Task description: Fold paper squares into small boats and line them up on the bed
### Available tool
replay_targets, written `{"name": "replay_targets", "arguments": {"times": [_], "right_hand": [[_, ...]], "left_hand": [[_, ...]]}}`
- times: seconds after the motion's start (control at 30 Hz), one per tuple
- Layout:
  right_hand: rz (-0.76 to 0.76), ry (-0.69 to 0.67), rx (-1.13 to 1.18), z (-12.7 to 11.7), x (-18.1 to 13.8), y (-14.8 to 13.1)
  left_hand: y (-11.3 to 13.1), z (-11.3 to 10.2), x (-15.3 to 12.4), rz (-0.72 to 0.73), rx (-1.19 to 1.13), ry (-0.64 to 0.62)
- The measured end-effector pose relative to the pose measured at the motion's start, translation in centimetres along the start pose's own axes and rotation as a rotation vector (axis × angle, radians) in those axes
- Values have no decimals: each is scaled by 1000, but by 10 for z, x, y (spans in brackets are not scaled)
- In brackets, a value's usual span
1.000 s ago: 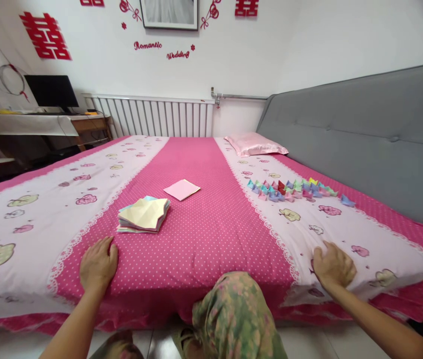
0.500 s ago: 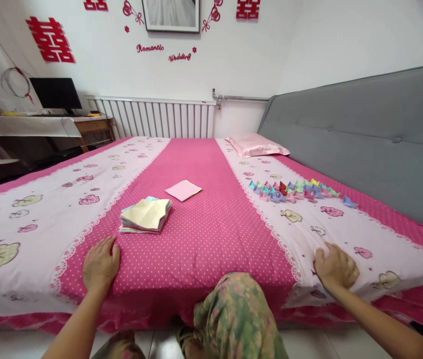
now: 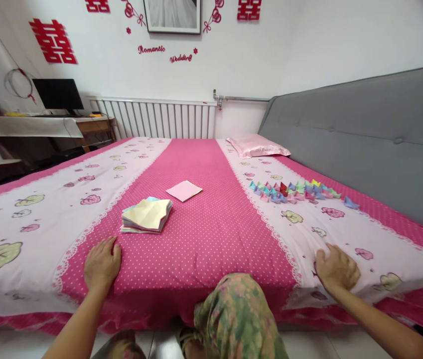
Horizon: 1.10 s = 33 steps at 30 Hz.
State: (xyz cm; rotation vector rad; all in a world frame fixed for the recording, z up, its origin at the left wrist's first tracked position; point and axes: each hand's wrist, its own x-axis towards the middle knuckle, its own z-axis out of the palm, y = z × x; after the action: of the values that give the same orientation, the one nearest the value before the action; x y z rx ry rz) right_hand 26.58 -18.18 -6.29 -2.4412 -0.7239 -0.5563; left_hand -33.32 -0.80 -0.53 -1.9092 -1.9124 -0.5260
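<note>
My left hand (image 3: pixel 102 264) lies palm down on the pink dotted bedsheet (image 3: pixel 204 249), fingers forward and holding nothing. Just beyond it sits a stack of coloured paper squares (image 3: pixel 146 215), a creased cream sheet on top. A smaller flat pile of paper with a pink top sheet (image 3: pixel 184 190) lies farther forward, right of the stack. On the right, my right hand (image 3: pixel 337 268) rests on the white patterned strip, thumb apart, fingers slightly bent, with no object visible in it. Several small folded paper shapes (image 3: pixel 293 191) in many colours stand in rows beyond that hand.
A pink pillow (image 3: pixel 258 145) lies at the far right against the grey headboard (image 3: pixel 375 119). Behind the bed runs a white radiator (image 3: pixel 155 118). A desk with a monitor (image 3: pixel 58 93) stands at the back left. My knee (image 3: pixel 239 314) is at the bed's front edge.
The view has shifted very slightly. Both hands and the papers stay where they were on the bed.
</note>
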Motion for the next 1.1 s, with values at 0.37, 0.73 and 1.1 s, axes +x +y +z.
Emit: {"name": "replay_targets", "arguments": {"times": [0.37, 0.73, 1.1], "right_hand": [[11, 8, 4, 0, 0, -1], [-4, 18, 38, 6, 0, 4], [3, -10, 32, 1, 0, 1]], "left_hand": [[1, -3, 1, 4, 19, -13], [2, -6, 1, -16, 28, -46], [1, -3, 0, -12, 2, -26]]}}
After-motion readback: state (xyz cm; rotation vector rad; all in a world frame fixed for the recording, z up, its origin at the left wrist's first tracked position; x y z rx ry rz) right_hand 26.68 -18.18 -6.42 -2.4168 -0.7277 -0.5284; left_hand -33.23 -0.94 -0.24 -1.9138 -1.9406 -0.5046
